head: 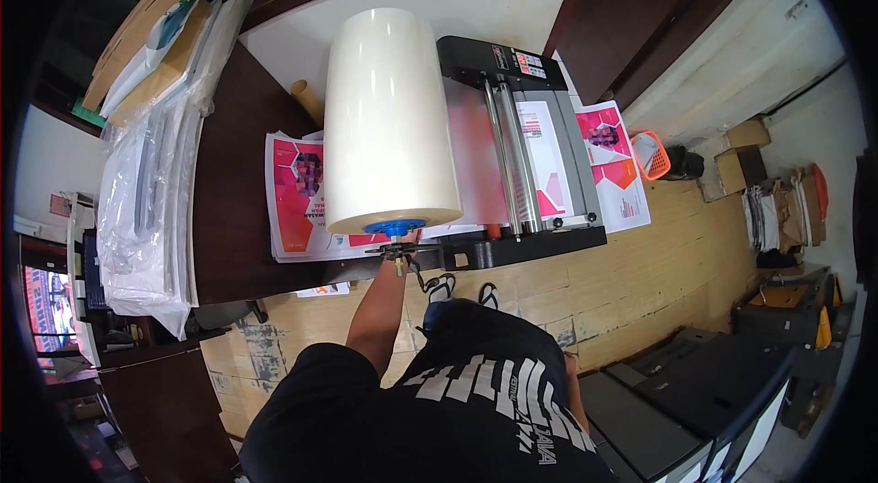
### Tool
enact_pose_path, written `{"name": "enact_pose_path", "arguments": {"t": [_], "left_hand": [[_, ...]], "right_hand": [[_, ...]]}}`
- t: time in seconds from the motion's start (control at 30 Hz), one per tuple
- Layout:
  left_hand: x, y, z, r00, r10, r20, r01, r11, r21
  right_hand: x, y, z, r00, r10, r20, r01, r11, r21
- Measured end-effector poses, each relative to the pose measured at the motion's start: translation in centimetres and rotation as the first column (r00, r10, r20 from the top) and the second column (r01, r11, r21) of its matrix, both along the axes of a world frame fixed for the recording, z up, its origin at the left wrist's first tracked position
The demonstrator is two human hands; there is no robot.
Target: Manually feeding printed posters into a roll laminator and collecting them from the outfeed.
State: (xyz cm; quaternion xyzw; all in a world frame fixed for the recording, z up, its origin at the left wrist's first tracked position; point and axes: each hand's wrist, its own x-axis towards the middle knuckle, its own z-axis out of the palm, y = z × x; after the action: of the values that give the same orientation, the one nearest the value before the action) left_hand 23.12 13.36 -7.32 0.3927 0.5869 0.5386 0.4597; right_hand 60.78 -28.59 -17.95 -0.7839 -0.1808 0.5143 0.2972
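Observation:
A large roll of clear or whitish film hangs on a shaft with a blue hub at the feed side of a roll laminator. My left arm reaches in past the shaft end, and my left hand is mostly hidden behind the roll and hub, so its grip does not show. Under the laminator's metal rollers runs a printed pink and white sheet. Printed sheets lie stacked left of the roll, and more printed sheets hang out at the right. My right hand is out of view; only part of that arm shows by my side.
A dark wooden table carries plastic-wrapped sheets at the left. A cardboard tube stands behind the film roll. An orange basket and cardboard boxes are on the floor at the right. A large dark machine stands at the lower right.

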Motion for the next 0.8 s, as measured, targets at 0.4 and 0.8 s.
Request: {"name": "enact_pose_path", "arguments": {"t": [0.4,0.8], "left_hand": [[-2.2,2.1,-0.2,1.000,0.011,0.006,-0.012,0.999,0.038],[-9.0,4.2,-1.1,0.995,0.103,0.015,-0.104,0.992,0.074]], "right_hand": [[-2.2,1.8,0.9,0.993,0.039,0.109,-0.035,0.999,-0.041],[-5.3,6.1,3.6,0.969,0.143,0.203,-0.137,0.990,-0.044]]}}
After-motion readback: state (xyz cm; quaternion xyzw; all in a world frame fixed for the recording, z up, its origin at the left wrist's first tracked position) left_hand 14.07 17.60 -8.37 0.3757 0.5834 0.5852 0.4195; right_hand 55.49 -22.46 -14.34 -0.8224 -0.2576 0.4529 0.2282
